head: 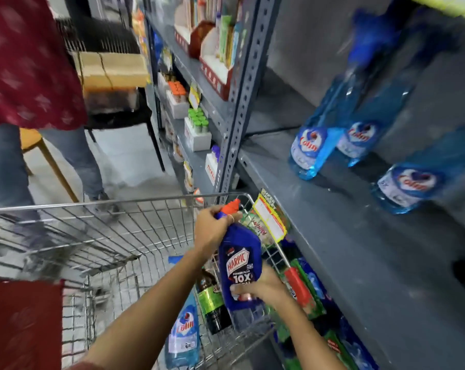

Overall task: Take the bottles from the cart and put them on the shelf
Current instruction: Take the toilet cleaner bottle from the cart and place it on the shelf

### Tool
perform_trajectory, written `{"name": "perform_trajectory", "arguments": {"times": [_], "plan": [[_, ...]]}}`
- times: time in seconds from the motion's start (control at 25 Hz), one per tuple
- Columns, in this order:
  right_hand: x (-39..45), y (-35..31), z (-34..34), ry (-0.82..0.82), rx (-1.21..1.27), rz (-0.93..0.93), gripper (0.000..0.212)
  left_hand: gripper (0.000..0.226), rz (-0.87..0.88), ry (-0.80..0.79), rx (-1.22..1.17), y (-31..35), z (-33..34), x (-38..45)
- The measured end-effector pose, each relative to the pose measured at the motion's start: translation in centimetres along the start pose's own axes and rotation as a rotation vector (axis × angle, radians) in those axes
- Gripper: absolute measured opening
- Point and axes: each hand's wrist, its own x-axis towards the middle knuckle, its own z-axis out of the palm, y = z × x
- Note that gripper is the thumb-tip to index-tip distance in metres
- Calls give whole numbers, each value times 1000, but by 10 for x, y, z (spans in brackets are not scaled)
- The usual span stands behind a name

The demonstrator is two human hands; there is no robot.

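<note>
While three blue Colin bottles (310, 145) already stand on the shelf (333, 231), well back from its front edge, the job is partway done. Both hands have the Harpic bottle (240, 265) clamped above the cart (92, 206): left hand (212, 231) at its neck, right hand (263, 287) at its base. Another Colin bottle (184, 335) and a dark green one (212, 300) wait in the cart's near corner; motion blur hides further contents.

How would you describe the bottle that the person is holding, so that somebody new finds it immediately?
Look at the wire shopping cart beside the grey shelf. Above its right corner, the left hand grips the neck and the right hand the base of a bottle. This Harpic bottle is opaque dark blue with a red-orange cap, unlike the clear light-blue Colin bottles.
</note>
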Motion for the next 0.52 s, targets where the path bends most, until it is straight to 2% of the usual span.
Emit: {"name": "perform_trajectory", "arguments": {"times": [0.12,0.24,0.4,0.52], "plan": [[-62,-28,-5,65,62,-167,42,19,100,20,-71,53,4,-39],[-116,-48,-13,203,95,-320,42,18,190,-2,-141,105,13,-85],[-192,-58,-35,408,125,-418,55,21,302,-124,-215,165,34,-161],[-254,-56,-50,483,120,-488,53,24,369,-206,-243,189,56,-215]]}}
